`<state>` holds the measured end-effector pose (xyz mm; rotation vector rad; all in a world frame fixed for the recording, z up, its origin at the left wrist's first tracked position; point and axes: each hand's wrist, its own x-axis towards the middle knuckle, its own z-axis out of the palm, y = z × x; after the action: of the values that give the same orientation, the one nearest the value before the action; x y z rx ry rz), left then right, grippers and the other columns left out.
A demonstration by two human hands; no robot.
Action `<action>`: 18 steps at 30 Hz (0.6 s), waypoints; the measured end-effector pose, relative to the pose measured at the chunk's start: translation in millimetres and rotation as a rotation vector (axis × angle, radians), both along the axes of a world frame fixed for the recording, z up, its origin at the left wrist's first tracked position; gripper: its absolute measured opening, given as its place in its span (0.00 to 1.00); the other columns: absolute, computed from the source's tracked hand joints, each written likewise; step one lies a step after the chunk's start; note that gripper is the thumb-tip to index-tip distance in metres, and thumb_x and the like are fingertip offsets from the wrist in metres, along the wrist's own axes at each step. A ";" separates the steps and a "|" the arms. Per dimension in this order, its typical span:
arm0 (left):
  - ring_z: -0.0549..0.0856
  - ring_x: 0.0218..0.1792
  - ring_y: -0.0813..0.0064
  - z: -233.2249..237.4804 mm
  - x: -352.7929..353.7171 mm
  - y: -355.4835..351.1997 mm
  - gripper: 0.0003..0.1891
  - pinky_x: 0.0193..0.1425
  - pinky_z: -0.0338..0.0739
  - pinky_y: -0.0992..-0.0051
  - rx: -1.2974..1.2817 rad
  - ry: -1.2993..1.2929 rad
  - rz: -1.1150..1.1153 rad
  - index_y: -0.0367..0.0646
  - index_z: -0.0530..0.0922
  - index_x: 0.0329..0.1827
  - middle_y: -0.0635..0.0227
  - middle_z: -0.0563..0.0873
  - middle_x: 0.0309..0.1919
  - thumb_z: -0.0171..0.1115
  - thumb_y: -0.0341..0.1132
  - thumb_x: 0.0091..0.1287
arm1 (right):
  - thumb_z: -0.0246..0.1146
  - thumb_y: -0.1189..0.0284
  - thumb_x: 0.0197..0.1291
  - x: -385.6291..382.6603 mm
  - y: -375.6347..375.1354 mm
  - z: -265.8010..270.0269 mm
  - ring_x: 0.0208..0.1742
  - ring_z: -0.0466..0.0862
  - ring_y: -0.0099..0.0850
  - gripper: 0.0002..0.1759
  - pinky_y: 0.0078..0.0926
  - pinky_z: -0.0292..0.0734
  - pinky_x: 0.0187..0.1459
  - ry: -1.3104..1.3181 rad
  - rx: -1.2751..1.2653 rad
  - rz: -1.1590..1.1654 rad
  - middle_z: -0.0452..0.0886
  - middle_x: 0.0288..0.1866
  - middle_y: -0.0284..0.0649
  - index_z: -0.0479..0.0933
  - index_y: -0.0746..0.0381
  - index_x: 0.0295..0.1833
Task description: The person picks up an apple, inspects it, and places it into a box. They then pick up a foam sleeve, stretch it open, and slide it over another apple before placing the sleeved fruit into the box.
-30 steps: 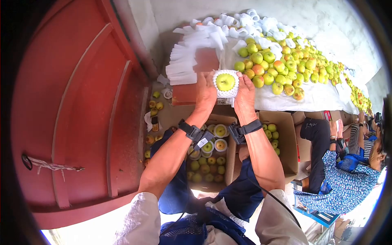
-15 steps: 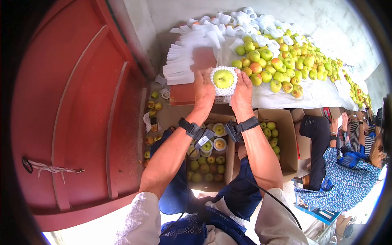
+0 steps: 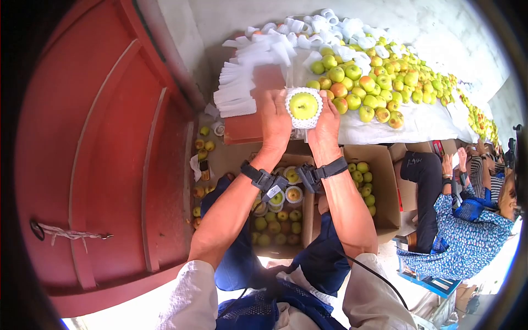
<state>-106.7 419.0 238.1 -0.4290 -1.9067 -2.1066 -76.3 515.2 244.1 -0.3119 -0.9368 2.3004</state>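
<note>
A green apple (image 3: 303, 106) in a white foam net sleeve (image 3: 304, 124) is held up in front of me, its bare top facing the camera. My left hand (image 3: 275, 118) grips it from the left side, and my right hand (image 3: 326, 122) grips it from the right. Both hands are closed around the sleeve; the fingertips behind it are hidden. Just beyond, white foam sleeves (image 3: 235, 82) lie stacked on a red box (image 3: 242, 127). Loose green and reddish apples (image 3: 367, 83) are heaped to the right of my hands.
Below my forearms, a cardboard box (image 3: 309, 220) holds sleeved and bare apples. Another box (image 3: 388, 187) with green apples stands to its right. A red door (image 3: 110, 154) fills the left side. A person in a blue patterned top (image 3: 467, 242) sits at right.
The sleeved apple has turned slightly between my hands and looks a little larger. The view has shifted slightly, and both hands keep their hold.
</note>
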 end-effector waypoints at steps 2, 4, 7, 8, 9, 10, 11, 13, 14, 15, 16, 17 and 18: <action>0.77 0.45 0.77 1.2 0.7 2.0 0.14 0.55 0.75 0.74 0.008 0.010 0.001 0.34 0.74 0.47 0.65 0.81 0.42 0.51 0.39 0.83 | 0.59 0.67 0.78 1.6 -0.9 4.3 0.43 0.83 0.25 0.12 0.26 0.81 0.46 0.001 -0.030 0.005 0.83 0.44 0.35 0.78 0.67 0.49; 0.79 0.42 0.66 0.6 -1.3 5.5 0.14 0.53 0.75 0.65 0.049 0.001 0.013 0.32 0.74 0.47 0.55 0.83 0.40 0.50 0.37 0.82 | 0.60 0.68 0.77 1.6 0.2 8.4 0.42 0.83 0.24 0.12 0.25 0.81 0.45 0.004 -0.033 -0.005 0.83 0.43 0.35 0.78 0.67 0.49; 0.77 0.41 0.72 -0.2 -5.9 3.9 0.15 0.52 0.76 0.67 0.103 -0.098 -0.071 0.34 0.74 0.47 0.60 0.84 0.41 0.52 0.41 0.82 | 0.60 0.68 0.77 1.2 4.2 10.3 0.42 0.82 0.24 0.11 0.25 0.80 0.45 0.026 0.018 -0.016 0.83 0.42 0.35 0.78 0.66 0.47; 0.77 0.41 0.72 -0.7 -7.3 1.6 0.15 0.52 0.76 0.67 0.101 -0.095 -0.076 0.34 0.74 0.47 0.60 0.84 0.41 0.52 0.41 0.82 | 0.60 0.68 0.77 0.8 6.1 11.2 0.42 0.82 0.24 0.11 0.25 0.80 0.45 0.029 0.017 -0.021 0.83 0.42 0.35 0.78 0.66 0.47; 0.79 0.43 0.74 4.1 -4.5 -2.4 0.16 0.51 0.76 0.69 0.135 -0.144 -0.164 0.34 0.75 0.50 0.61 0.84 0.43 0.56 0.42 0.80 | 0.60 0.67 0.77 1.0 9.4 11.7 0.41 0.82 0.23 0.11 0.25 0.80 0.44 0.031 0.063 -0.040 0.83 0.42 0.35 0.78 0.66 0.46; 0.80 0.44 0.76 8.7 -0.8 -5.9 0.17 0.51 0.77 0.70 0.168 -0.194 -0.252 0.34 0.75 0.52 0.62 0.84 0.45 0.61 0.43 0.78 | 0.61 0.67 0.77 2.1 13.0 11.8 0.41 0.82 0.23 0.11 0.24 0.80 0.44 0.031 0.109 -0.060 0.82 0.41 0.35 0.78 0.65 0.45; 0.80 0.44 0.76 13.2 3.5 -9.2 0.17 0.51 0.77 0.70 0.165 -0.193 -0.259 0.34 0.75 0.52 0.62 0.84 0.45 0.61 0.43 0.78 | 0.61 0.67 0.77 3.5 16.8 11.9 0.41 0.82 0.23 0.11 0.24 0.80 0.44 0.032 0.107 -0.068 0.82 0.41 0.35 0.78 0.65 0.45; 0.80 0.51 0.76 22.1 9.9 -13.4 0.26 0.56 0.77 0.73 0.019 -0.236 -0.458 0.34 0.72 0.63 0.63 0.83 0.55 0.70 0.43 0.73 | 0.62 0.66 0.76 4.5 24.5 11.3 0.40 0.81 0.22 0.12 0.23 0.79 0.43 0.003 0.113 -0.011 0.82 0.40 0.34 0.78 0.65 0.44; 0.80 0.51 0.76 21.3 8.7 -13.5 0.26 0.56 0.77 0.73 0.016 -0.235 -0.462 0.34 0.72 0.63 0.63 0.83 0.55 0.70 0.43 0.73 | 0.62 0.66 0.76 4.6 26.2 10.3 0.40 0.81 0.22 0.12 0.23 0.79 0.43 0.004 0.111 -0.016 0.82 0.40 0.34 0.78 0.65 0.44; 0.81 0.53 0.75 21.3 8.0 -13.6 0.28 0.58 0.77 0.73 -0.006 -0.204 -0.446 0.34 0.71 0.64 0.61 0.82 0.56 0.72 0.42 0.71 | 0.62 0.66 0.76 4.7 26.7 10.3 0.40 0.81 0.22 0.12 0.23 0.78 0.43 -0.012 0.123 -0.019 0.82 0.40 0.33 0.78 0.64 0.44; 0.82 0.54 0.75 21.3 7.7 -12.8 0.30 0.59 0.77 0.73 -0.028 -0.173 -0.429 0.34 0.70 0.66 0.59 0.82 0.58 0.74 0.41 0.69 | 0.62 0.66 0.76 4.8 27.3 10.4 0.40 0.81 0.22 0.12 0.23 0.78 0.43 -0.027 0.136 -0.023 0.82 0.39 0.33 0.78 0.64 0.44; 0.82 0.54 0.75 20.8 8.1 -11.7 0.30 0.59 0.77 0.73 -0.028 -0.171 -0.432 0.34 0.70 0.66 0.59 0.82 0.58 0.74 0.41 0.69 | 0.62 0.66 0.76 4.8 27.1 10.3 0.40 0.81 0.22 0.12 0.23 0.78 0.43 -0.026 0.136 -0.026 0.82 0.39 0.33 0.78 0.64 0.44; 0.82 0.54 0.75 23.1 10.9 -11.8 0.29 0.59 0.78 0.73 0.012 -0.174 -0.434 0.34 0.70 0.65 0.60 0.82 0.57 0.74 0.41 0.69 | 0.62 0.66 0.76 5.9 24.0 12.8 0.40 0.81 0.22 0.12 0.23 0.78 0.43 -0.010 0.128 -0.042 0.82 0.39 0.33 0.78 0.65 0.44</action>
<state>-95.8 407.2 261.2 -0.7363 -2.0409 -2.4948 -70.4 539.2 256.9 -0.2864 -1.0674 2.1906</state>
